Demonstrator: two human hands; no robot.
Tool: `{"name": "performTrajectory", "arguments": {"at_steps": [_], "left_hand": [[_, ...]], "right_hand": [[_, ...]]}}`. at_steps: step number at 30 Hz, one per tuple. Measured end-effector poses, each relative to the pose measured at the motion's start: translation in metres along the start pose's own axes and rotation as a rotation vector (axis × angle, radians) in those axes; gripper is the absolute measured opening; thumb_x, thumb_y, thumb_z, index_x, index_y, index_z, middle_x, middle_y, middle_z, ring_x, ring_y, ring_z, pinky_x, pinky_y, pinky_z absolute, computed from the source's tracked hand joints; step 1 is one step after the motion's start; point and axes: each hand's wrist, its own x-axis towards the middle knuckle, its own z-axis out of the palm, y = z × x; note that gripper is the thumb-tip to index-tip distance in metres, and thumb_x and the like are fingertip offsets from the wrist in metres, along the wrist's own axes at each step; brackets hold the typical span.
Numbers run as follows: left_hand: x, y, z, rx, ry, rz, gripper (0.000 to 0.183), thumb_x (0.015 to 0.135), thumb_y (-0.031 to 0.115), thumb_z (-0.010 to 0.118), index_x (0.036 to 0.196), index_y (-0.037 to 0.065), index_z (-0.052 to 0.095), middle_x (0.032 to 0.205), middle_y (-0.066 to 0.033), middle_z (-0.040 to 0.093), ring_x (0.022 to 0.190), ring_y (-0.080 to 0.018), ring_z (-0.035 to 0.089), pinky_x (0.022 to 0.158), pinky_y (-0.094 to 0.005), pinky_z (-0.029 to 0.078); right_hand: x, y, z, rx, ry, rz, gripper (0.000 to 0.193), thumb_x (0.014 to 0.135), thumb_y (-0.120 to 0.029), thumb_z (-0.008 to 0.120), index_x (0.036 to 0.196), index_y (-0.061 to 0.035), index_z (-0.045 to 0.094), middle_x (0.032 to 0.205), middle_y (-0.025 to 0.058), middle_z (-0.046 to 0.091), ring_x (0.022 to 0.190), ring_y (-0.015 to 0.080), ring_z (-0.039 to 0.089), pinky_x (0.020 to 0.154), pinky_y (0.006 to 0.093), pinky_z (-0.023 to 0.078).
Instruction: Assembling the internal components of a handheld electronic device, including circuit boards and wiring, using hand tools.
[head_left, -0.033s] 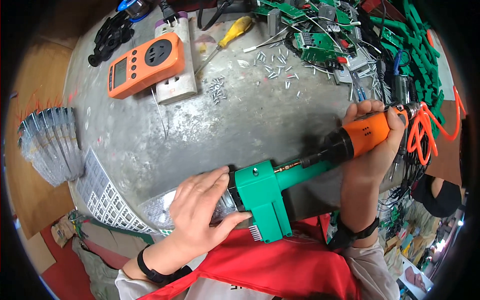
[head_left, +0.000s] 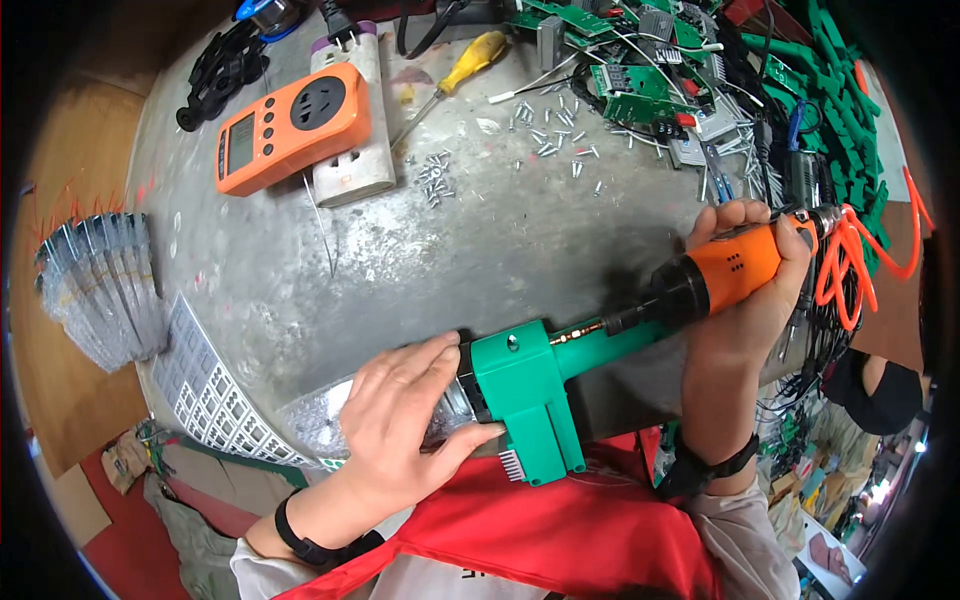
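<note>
My left hand grips a green plastic tool housing at its left end, thumb below and fingers over the top. A bubble-wrapped part shows from under that hand. From the housing a green handle runs to the right, partly hidden. My right hand is wrapped round an orange and black power screwdriver. Its long bit points left and its tip meets the right side of the housing; whether it sits on a screw is hidden.
Loose screws lie beyond my hands, near an orange plug-in meter on a power strip and a yellow screwdriver. Circuit boards and green shells pile up far right. Bubble-wrapped bundles stand left; an orange hose coils right.
</note>
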Motion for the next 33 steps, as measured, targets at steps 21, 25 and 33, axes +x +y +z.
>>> {"name": "performTrajectory", "arguments": {"at_steps": [21,25,33], "left_hand": [[-0.009,0.011,-0.019,0.284,-0.131,-0.051,0.076,0.063,0.03,0.083,0.129,0.005,0.054,0.115,-0.0162,0.057,0.104,-0.038,0.055,0.087,-0.0478,0.044],[-0.033,0.004,-0.04,0.427,-0.225,-0.049,0.074,0.058,0.028,0.082,0.122,0.0,0.057,0.109,-0.0203,0.063,0.097,-0.0395,0.06,0.086,-0.0462,0.048],[-0.027,-0.074,-0.09,0.086,-0.416,-0.525,0.059,0.081,0.028,0.07,0.132,0.003,0.057,0.121,-0.019,0.066,0.117,-0.0356,0.062,0.101,-0.0429,0.045]], "right_hand": [[0.075,-0.308,-0.09,-0.571,-0.149,-0.867,0.049,0.097,-0.025,0.056,0.135,0.0058,0.048,0.137,0.0214,0.052,0.128,0.033,0.05,0.111,0.0496,0.04],[0.111,-0.335,-0.113,-0.748,-0.006,-1.199,0.035,0.097,-0.031,0.056,0.118,-0.0054,0.066,0.11,0.0075,0.065,0.102,0.0182,0.06,0.087,0.0346,0.05],[0.175,-0.371,-0.111,-0.771,0.7,-1.084,0.019,0.092,-0.023,0.069,0.094,-0.0049,0.066,0.083,0.0033,0.068,0.064,0.0127,0.064,0.062,0.0311,0.054]]}}
